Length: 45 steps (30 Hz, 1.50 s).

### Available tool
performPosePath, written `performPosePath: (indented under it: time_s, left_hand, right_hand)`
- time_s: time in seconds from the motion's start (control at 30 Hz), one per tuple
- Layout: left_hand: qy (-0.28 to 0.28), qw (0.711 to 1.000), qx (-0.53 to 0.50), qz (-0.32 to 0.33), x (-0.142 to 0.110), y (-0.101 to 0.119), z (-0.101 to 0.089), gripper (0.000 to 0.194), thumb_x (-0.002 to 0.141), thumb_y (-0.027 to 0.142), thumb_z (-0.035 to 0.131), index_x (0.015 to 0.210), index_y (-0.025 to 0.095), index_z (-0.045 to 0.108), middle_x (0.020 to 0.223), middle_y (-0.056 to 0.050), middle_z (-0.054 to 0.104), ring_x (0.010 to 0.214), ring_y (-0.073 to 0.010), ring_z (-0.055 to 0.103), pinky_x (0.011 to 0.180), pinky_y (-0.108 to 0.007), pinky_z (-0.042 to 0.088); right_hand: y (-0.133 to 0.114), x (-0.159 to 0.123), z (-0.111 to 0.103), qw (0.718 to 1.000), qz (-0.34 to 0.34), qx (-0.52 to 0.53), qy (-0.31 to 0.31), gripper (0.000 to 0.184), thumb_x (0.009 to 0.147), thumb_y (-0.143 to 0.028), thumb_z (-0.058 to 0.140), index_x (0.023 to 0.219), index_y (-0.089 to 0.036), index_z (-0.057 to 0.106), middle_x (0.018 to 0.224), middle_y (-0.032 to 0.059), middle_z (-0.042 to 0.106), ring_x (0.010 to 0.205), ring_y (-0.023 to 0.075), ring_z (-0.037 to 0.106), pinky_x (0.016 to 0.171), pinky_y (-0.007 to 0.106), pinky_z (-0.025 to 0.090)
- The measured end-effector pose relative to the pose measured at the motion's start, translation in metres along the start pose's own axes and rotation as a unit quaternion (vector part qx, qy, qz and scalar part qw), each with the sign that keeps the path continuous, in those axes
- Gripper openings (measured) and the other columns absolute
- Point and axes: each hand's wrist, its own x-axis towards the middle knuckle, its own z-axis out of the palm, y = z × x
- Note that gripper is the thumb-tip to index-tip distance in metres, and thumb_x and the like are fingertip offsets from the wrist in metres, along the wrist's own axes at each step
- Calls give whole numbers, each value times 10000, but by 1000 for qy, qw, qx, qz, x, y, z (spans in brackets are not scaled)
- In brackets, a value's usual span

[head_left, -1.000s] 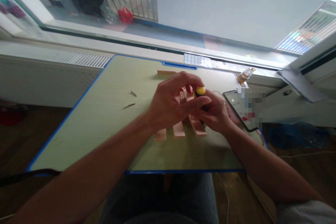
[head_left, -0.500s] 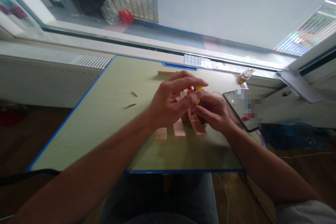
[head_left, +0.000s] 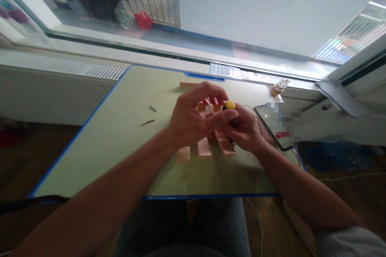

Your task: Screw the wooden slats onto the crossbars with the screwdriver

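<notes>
Both hands meet over several pale wooden slats (head_left: 205, 147) lying side by side on the green table (head_left: 120, 144). My right hand (head_left: 245, 130) is wrapped round a screwdriver with a yellow-capped black handle (head_left: 229, 105), held upright over the slats. My left hand (head_left: 196, 118) curls beside it, thumb pressed toward the handle and fingers arched above the slats; what its fingertips pinch is hidden.
Two loose screws (head_left: 153, 108) (head_left: 148, 121) lie on the table to the left. A phone (head_left: 273, 125) rests at the right edge, a small bottle (head_left: 279, 86) behind it. Another wooden piece (head_left: 187, 84) lies near the far edge, below the window.
The yellow handle top is uncovered again after my left fingers lay over it half a second ago. Both hands stay over the slats, barely shifted.
</notes>
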Motion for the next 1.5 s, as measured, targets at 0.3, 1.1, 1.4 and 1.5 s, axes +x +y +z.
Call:
performPosePath:
  time_s: [0.3, 1.1, 1.4, 1.5]
  left_hand:
    - [-7, 1000, -1, 11, 2, 3, 0, 288, 903, 424, 987, 1059, 231, 841, 999, -45, 806, 933, -189, 719, 834, -371, 592]
    - [-20, 1000, 18, 13, 1, 2, 0, 153, 964, 223, 812, 1112, 231, 849, 1102, -56, 833, 1051, -209, 774, 941, -402, 653]
    - [2, 1000, -8, -20, 0, 1, 0, 297, 884, 471, 996, 1012, 255, 838, 983, -37, 816, 920, -193, 735, 849, -395, 605]
    - [0, 999, -23, -27, 1, -3, -1, 289, 890, 480, 988, 1031, 260, 865, 1031, -60, 842, 995, -221, 772, 922, -425, 643]
  right_hand:
    - [1, 1, 2, 1000, 2, -21, 13, 391, 907, -419, 970, 910, -241, 622, 789, -54, 533, 662, 115, 404, 590, 300, 322]
    - [-6, 3, 2, 997, -30, -73, -7, 282, 991, -406, 874, 861, -218, 708, 744, -13, 563, 682, 144, 447, 600, 308, 365]
    - [-7, 5, 3, 996, -35, -87, 2, 288, 949, -416, 909, 854, -236, 707, 720, -38, 542, 655, 136, 417, 587, 307, 353]
    - [-5, 3, 1, 999, 12, -38, 5, 279, 950, -465, 921, 958, -231, 768, 774, -20, 568, 678, 143, 445, 597, 311, 374]
